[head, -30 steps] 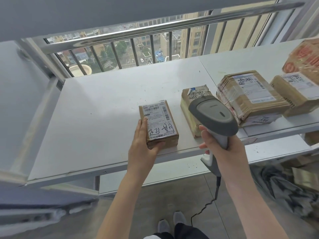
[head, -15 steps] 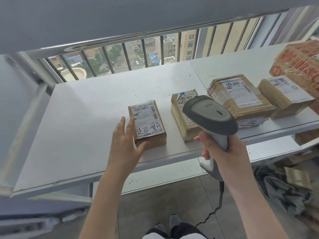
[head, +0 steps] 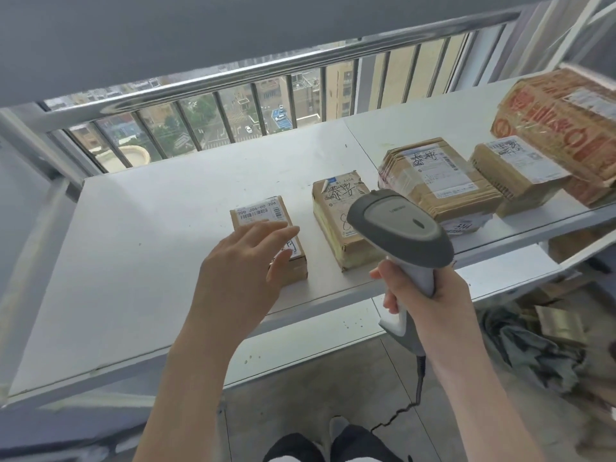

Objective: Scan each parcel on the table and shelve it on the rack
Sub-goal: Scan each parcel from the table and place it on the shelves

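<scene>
A small brown parcel [head: 263, 215] with a white barcode label lies on the white rack shelf [head: 160, 235]. My left hand [head: 243, 265] hovers over its near half, fingers apart, holding nothing. My right hand [head: 430, 295] grips the handle of a grey barcode scanner [head: 400, 231], whose head hangs over the shelf's front edge. A second brown parcel [head: 340, 211] with handwriting lies just right of the first, partly hidden by the scanner.
Further right on the shelf lie a taped flat parcel [head: 436, 181], a smaller labelled box [head: 513, 175] and a large red-printed carton [head: 566, 125]. A metal railing [head: 266, 78] runs behind the shelf. The scanner's coiled cable [head: 400, 411] drops to the floor. Crumpled packaging [head: 540, 348] lies lower right.
My left hand has let go of the small parcel's near edge, opened, and now floats over its top. The parcel stays where it was set. The scanner has barely moved.
</scene>
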